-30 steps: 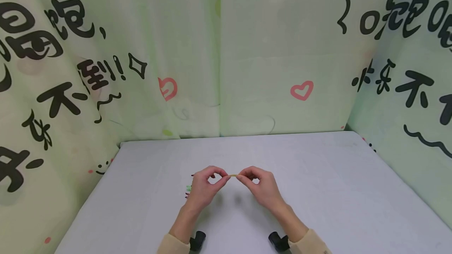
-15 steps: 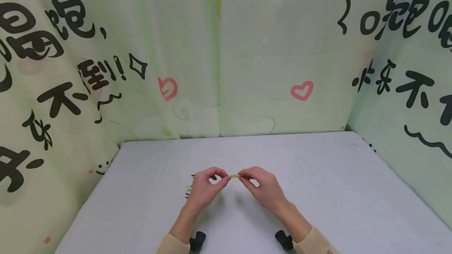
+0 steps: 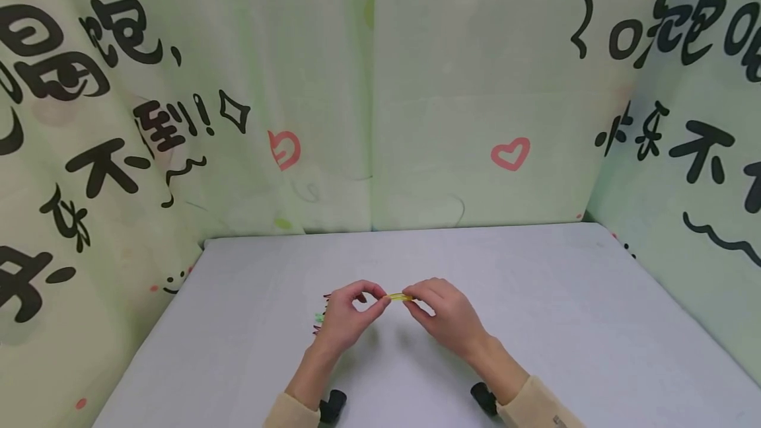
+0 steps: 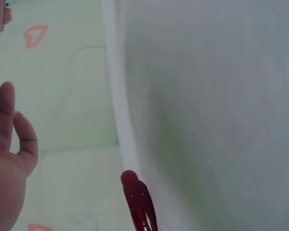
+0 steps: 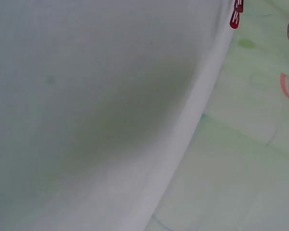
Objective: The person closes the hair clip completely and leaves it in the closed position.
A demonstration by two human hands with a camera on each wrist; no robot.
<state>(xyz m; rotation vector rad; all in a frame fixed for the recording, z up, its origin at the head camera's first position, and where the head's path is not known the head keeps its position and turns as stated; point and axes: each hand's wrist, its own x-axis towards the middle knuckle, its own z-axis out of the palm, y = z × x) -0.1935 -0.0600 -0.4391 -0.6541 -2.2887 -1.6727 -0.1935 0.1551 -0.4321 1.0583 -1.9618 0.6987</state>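
Between my two hands, above the middle of the table, stretches a thin yellow piece (image 3: 401, 297) that looks like two strands side by side. The left hand (image 3: 341, 312) pinches its left end between thumb and forefinger, and the right hand (image 3: 450, 317) pinches the other end the same way. Both ends are hidden by fingertips. Partly behind the left hand, small dark red pieces (image 3: 317, 330) and a light green piece (image 3: 319, 317) lie on the table. Slotted red pieces (image 4: 140, 201) show in the left wrist view, and red pieces (image 5: 235, 18) also appear in the right wrist view.
A white-covered table (image 3: 535, 296) spreads under both hands. Pale green curtains (image 3: 440, 71) with black lettering and pink hearts hang behind it and at both sides. Dark wrist devices (image 3: 331, 407) stick out by the sleeves.
The right hand has shifted slightly to the right and its forearm swung outward. More of the yellow piece now shows between the fingertips. The left hand has hardly moved.
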